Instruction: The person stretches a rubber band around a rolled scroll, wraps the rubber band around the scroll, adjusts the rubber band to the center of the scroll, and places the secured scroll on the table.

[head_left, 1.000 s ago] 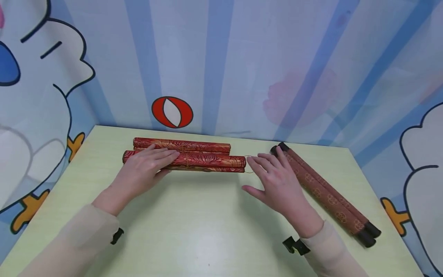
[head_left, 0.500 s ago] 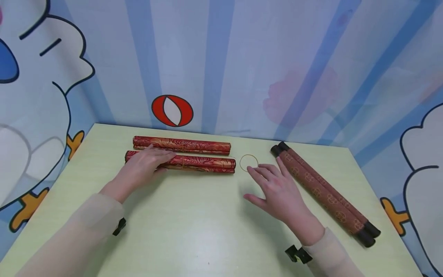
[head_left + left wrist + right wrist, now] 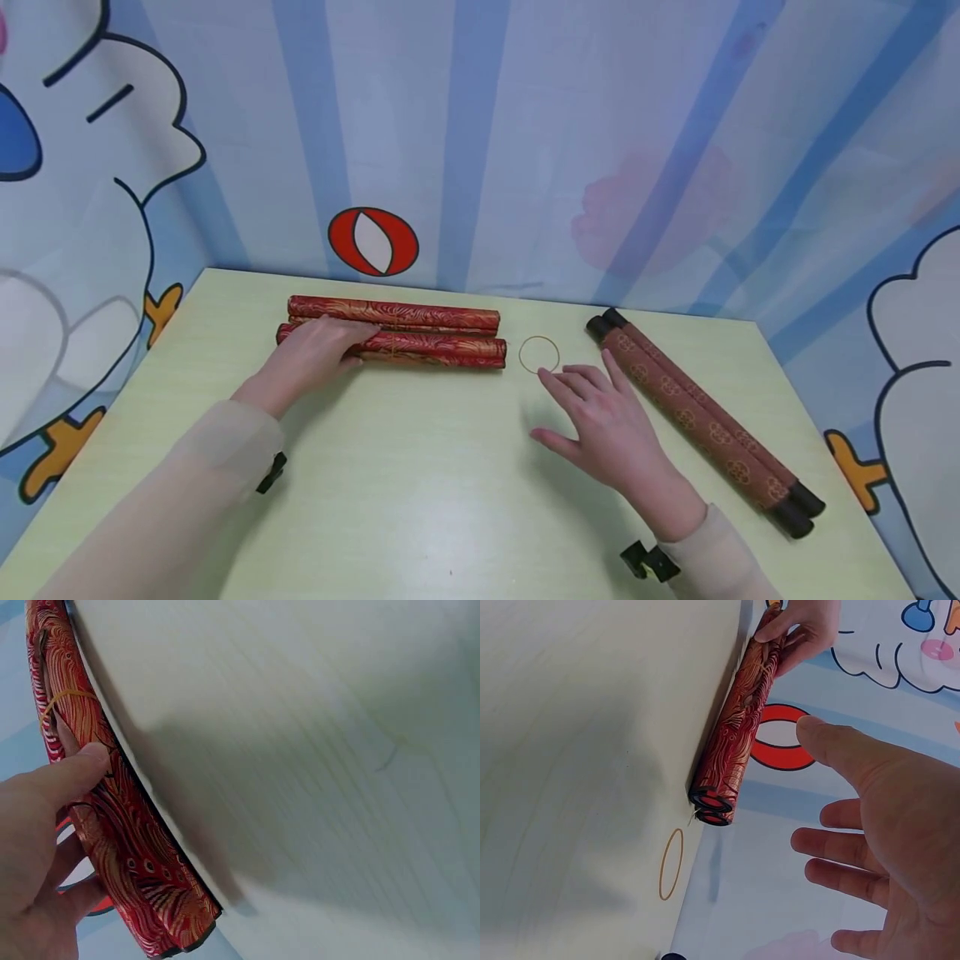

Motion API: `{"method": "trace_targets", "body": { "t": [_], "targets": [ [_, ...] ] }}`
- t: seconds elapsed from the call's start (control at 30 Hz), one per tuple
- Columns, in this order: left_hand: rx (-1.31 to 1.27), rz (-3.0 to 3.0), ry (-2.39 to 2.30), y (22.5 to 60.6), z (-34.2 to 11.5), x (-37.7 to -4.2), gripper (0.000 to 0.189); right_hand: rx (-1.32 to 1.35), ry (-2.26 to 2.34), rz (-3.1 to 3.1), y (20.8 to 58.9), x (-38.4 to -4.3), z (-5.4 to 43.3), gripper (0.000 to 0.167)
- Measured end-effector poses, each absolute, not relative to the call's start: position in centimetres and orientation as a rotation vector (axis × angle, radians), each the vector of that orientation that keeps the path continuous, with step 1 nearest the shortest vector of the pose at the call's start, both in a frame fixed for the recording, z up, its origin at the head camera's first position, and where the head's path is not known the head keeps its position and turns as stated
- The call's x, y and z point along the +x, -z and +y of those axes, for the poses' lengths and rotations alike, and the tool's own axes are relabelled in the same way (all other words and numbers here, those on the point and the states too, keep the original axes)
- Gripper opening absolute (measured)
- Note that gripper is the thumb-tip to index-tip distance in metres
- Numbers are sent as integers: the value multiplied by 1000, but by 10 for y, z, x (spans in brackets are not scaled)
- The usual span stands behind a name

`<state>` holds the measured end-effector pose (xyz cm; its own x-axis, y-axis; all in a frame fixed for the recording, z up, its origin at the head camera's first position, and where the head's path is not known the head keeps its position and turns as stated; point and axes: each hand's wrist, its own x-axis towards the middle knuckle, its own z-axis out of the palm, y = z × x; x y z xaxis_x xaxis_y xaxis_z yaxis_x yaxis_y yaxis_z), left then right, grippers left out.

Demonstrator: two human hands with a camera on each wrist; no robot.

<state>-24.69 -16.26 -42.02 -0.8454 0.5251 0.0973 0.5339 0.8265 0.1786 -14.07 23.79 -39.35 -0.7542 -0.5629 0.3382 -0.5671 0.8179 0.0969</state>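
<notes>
My left hand [image 3: 315, 354] grips the left part of a red scroll [image 3: 442, 348] with a swirling gold pattern, rolled from both ends. In the left wrist view, the thumb lies on one side of this scroll and the fingers on the other, and a thin rubber band [image 3: 71, 695] wraps it. Just behind it lies a second red scroll [image 3: 435, 315] of similar pattern. My right hand [image 3: 600, 425] hovers with spread fingers and nothing in them. Near its index fingertip, a loose yellowish rubber band [image 3: 558, 350] lies on the table.
On the right, a brown scroll [image 3: 697, 417] with black ends lies slantwise on the pale table [image 3: 420, 500]. A blue striped cartoon backdrop [image 3: 525, 150] rises along the table's back edge.
The front red scroll has come down and shifted left, closer to the scroll behind. My right hand has drawn back slightly, and the loose rubber band shows more fully.
</notes>
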Motion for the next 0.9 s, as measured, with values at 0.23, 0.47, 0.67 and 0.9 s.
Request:
{"method": "trace_targets", "body": {
  "t": [0.23,0.47,0.67,0.9],
  "targets": [
    [-835,-3011,245,425,-157,-252,57,851,-40,-2663,397,-139,239,74],
    [-798,-3062,214,423,-152,-251,58,846,-65,-2690,398,-137,235,74],
    [-784,-3070,212,425,-153,-249,60,841,-57,-2689,398,-137,236,73],
    [-760,-3067,177,428,-156,-244,61,832,-34,-2722,400,-139,238,72]
  ]
}}
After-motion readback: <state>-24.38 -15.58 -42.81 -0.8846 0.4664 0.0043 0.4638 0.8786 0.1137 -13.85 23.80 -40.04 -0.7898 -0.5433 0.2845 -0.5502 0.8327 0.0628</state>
